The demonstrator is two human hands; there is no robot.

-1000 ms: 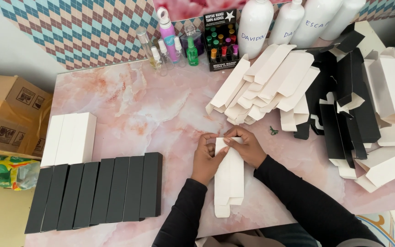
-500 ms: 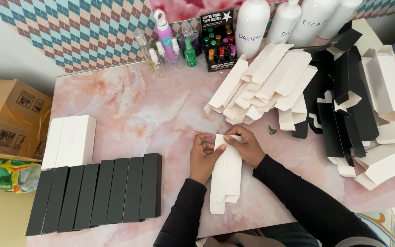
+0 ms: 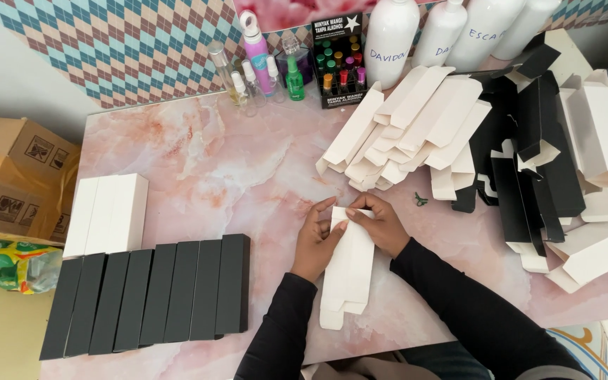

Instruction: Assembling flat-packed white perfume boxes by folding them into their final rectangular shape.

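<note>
A long white carton box [image 3: 348, 271] lies lengthwise on the pink marble table [image 3: 233, 169] in front of me, its near end flaps open. My left hand [image 3: 317, 239] grips the box's far left side. On the far right side, my right hand [image 3: 378, 224] pinches the top flap with its fingertips. Both hands meet at the box's far end. My sleeves are black.
A row of several closed black boxes [image 3: 153, 295] lies at the near left, with white boxes [image 3: 107, 213] behind them. Flat white cartons [image 3: 406, 127] and black cartons [image 3: 529, 162] are heaped at the right. Bottles [image 3: 392, 32] stand at the back. A brown cardboard box [image 3: 15, 179] sits off the left edge.
The white box has shifted slightly under my hands, and my fingers have worked the far end flap inward. The rest of the table is unchanged.
</note>
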